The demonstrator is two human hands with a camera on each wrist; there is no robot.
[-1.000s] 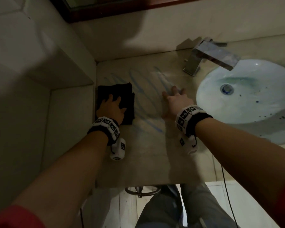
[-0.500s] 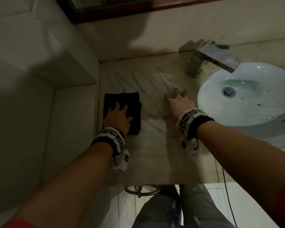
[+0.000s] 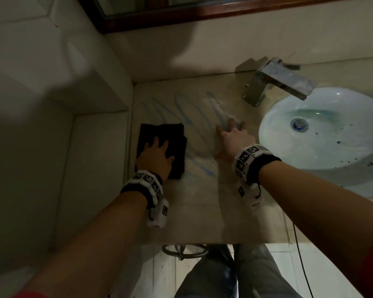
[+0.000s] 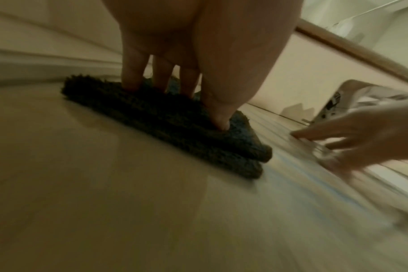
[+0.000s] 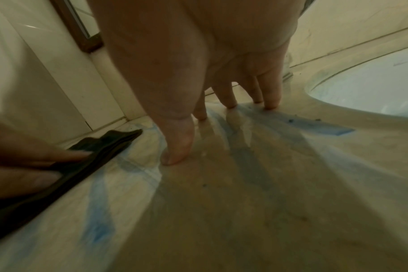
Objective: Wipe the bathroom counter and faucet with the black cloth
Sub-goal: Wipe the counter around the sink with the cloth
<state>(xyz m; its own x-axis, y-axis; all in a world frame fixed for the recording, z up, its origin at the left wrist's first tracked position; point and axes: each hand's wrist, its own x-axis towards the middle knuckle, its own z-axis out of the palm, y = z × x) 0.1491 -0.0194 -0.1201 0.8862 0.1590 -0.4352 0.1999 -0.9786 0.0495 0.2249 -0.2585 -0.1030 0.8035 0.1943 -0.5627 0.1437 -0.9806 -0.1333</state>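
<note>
Left hand (image 3: 154,157) fingers spread, pressing black cloth (image 3: 159,134) flat. Blue streaks (image 3: 194,125) lie just right of cloth. Right hand (image 3: 235,139) splayed on counter (image 3: 192,211) beyond them.

Both hands (image 3: 155,157) (image 3: 233,139) flat, fingers spread

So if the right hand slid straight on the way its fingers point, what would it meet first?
Probably the faucet base. The right hand lies flat on the counter, fingers aimed up and slightly right across the blue streaks; only bare counter shows between, though the line might pass just left, reaching the back wall.
</note>
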